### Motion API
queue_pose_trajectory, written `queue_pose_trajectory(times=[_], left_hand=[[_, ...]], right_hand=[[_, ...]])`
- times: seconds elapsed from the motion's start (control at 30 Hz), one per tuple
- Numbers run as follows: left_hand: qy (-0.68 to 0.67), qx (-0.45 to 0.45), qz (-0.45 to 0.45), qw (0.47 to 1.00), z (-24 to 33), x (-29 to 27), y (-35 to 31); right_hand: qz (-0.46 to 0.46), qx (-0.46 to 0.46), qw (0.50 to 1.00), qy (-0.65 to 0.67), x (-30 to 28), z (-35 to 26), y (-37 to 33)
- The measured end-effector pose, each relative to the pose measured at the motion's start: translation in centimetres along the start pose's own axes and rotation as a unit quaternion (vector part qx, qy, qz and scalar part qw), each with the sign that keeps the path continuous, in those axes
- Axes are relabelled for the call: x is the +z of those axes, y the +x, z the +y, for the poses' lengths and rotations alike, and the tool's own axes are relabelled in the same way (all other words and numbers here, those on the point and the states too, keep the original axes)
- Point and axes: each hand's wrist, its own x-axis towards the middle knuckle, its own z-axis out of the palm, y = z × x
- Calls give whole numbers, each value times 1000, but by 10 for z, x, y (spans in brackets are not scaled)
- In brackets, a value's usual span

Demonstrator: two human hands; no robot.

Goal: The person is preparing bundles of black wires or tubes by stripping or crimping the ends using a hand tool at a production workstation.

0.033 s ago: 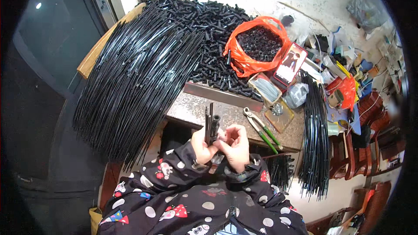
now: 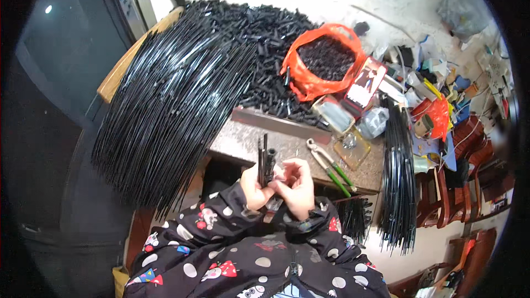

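Above my lap, at the table's front edge, both hands are close together. My left hand is closed around a few thin black rods, which stand upright, and a short black plastic tube beside them. My right hand is closed too, its thumb and fingertips pressed together at the lower part of the tube. Whatever lies between those fingertips is hidden. Ahead of the hands, a metal bar borders a heap of similar black tubes. A large sheaf of long black rods spreads to the left.
An orange bag of small black parts stands at the heap's right. Near it are a phone, a clear box and green-handled pincers. Another rod bundle hangs over the table's right edge. Clutter fills the far right.
The view has shifted very slightly. Both hands keep the same hold, with the rods and tube still upright.
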Motion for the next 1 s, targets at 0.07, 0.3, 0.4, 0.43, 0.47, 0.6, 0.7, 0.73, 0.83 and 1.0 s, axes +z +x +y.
queue_pose_trajectory(times=[0.07,0.3,0.4,0.43,0.47,0.6,0.7,0.73,0.83,1.0], left_hand=[[-2,11,-5,1000,-12,-5,-1],[47,138,-54,988,44,-7,29],[14,108,-129,986,96,-11,28],[19,143,-188,972,100,-21,30],[-58,124,-143,980,92,-25,23],[-97,54,-62,992,90,-18,21],[6,34,-85,996,85,-10,24],[46,64,-96,992,83,-7,30],[100,182,-76,975,86,-13,43],[55,131,-35,989,91,-36,52]], right_hand=[[-7,-137,984,-109,1,-10,5],[38,-446,833,-326,8,-76,0],[-49,-491,788,-370,-26,-90,-7],[-5,-474,784,-402,-39,-85,-12],[57,-425,796,-427,-55,-65,-12],[83,-149,668,-724,-108,1,-24],[34,-50,724,-688,-116,23,-24],[12,-62,817,-573,-127,35,-23],[-25,244,969,40,-98,-7,-17],[-101,-235,885,-388,-67,-92,-31]])
